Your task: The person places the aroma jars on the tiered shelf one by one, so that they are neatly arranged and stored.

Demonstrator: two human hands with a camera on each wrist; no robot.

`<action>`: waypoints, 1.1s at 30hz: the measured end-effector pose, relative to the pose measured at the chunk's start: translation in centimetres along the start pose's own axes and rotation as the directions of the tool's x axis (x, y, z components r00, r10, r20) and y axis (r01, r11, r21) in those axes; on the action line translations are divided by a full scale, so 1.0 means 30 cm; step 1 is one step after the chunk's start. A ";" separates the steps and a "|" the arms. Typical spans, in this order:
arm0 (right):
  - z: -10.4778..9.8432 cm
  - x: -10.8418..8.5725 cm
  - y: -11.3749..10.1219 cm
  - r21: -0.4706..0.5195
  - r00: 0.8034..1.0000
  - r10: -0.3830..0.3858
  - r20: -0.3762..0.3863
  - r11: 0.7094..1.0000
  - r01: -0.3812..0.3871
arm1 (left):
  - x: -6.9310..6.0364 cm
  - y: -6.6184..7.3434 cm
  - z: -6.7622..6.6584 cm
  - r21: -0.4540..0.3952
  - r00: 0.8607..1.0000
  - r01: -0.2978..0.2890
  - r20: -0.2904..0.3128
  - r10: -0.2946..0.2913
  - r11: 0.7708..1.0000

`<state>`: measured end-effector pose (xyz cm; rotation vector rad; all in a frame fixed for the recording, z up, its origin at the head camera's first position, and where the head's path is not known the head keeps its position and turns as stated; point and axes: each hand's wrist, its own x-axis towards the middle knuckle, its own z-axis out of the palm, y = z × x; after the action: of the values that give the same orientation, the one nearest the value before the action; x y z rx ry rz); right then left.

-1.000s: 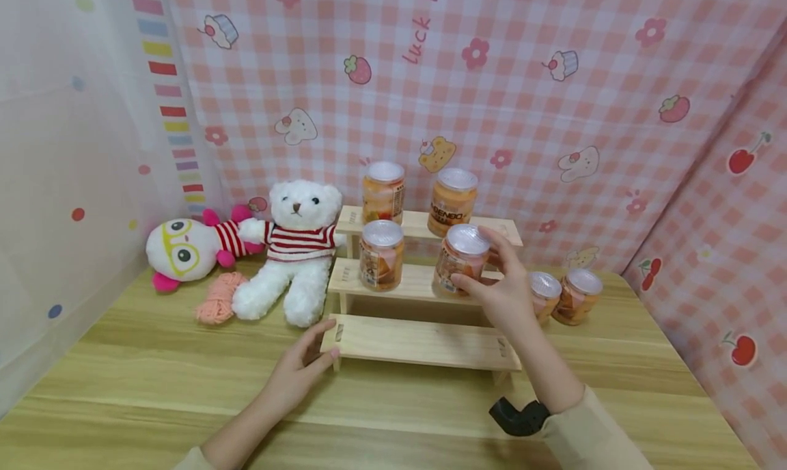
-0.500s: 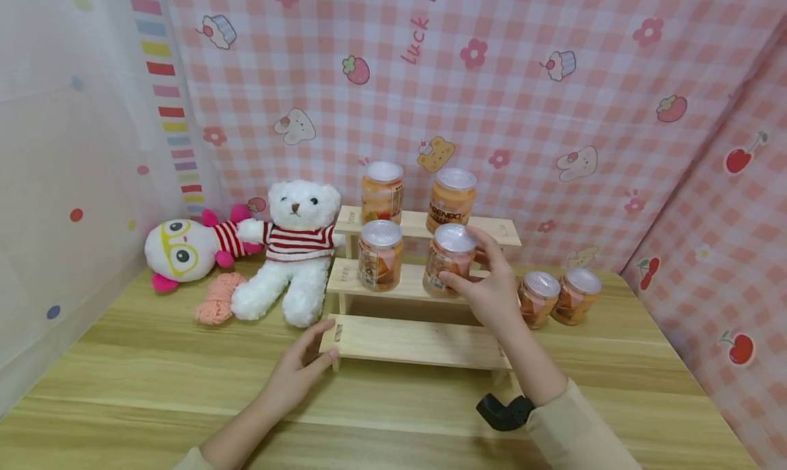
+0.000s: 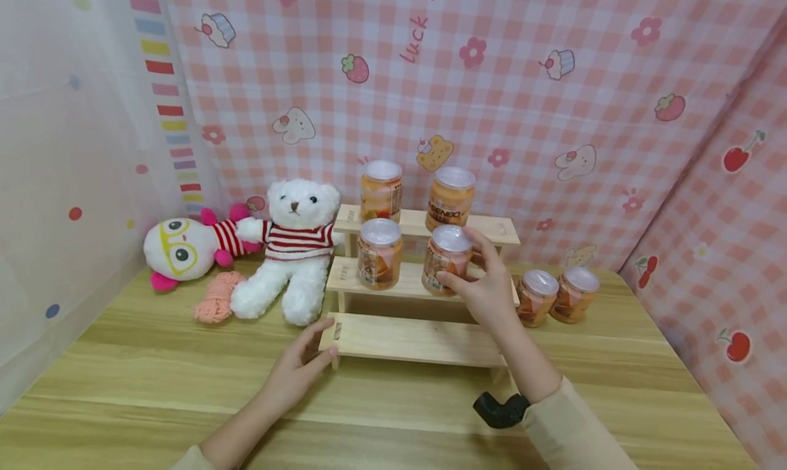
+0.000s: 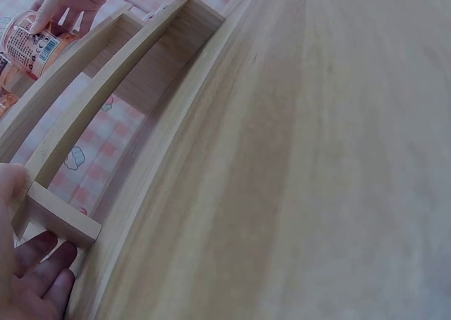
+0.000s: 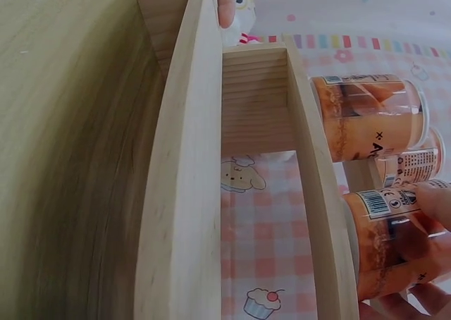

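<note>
Left hand (image 3: pixel 296 369) gripped pale wooden three-tier shelf (image 3: pixel 424 340); right hand (image 3: pixel 488 292) gripped clear, silver-lidded cylindrical jar (image 3: pixel 443 257) with orange contents.
The left hand straddled the bottom tier's left end. A matching jar (image 3: pixel 379 257) stood left on the middle tier (image 3: pixel 411 279); the gripped jar stood upright to its right, apart from it.

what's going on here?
A person's right hand grips a cylindrical orange jar with a silvery lid on the middle tier of a pale wooden three-tier stand; the left hand grips the stand's lower left end. Three similar jars stand on the upper two tiers, two more on the wood-grain table.
</note>
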<state>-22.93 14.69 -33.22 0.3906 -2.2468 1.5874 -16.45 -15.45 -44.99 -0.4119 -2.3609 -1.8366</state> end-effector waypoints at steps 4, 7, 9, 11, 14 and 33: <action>0.001 0.004 0.010 -0.020 1.000 -0.002 0.020 1.000 0.002 | 0.001 -0.001 -0.003 0.005 1.000 0.003 -0.001 -0.003 1.000; 0.000 0.002 0.015 -0.034 0.999 -0.004 0.039 0.999 0.005 | -0.001 0.001 -0.002 0.005 1.000 0.004 -0.002 -0.004 1.000; -0.003 -0.002 0.015 -0.046 0.999 -0.008 0.047 0.999 0.010 | -0.001 0.001 -0.002 0.005 1.000 0.005 -0.003 -0.005 1.000; -0.007 -0.010 0.014 -0.050 0.999 -0.016 0.050 0.999 0.019 | -0.001 0.001 -0.001 0.006 1.000 0.007 -0.006 -0.007 1.000; -0.018 -0.027 0.015 -0.052 0.999 -0.030 0.042 0.998 0.032 | -0.001 0.002 -0.001 0.006 1.000 0.008 -0.005 -0.008 1.000; -0.194 -0.142 0.043 -0.104 0.990 -0.104 -0.091 0.990 0.095 | -0.001 0.006 0.000 0.012 1.000 0.017 -0.004 -0.017 1.000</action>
<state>-18.88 20.68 -34.42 0.3841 -2.1876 1.4078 -16.36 -15.42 -44.84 -0.3885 -2.3793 -1.8272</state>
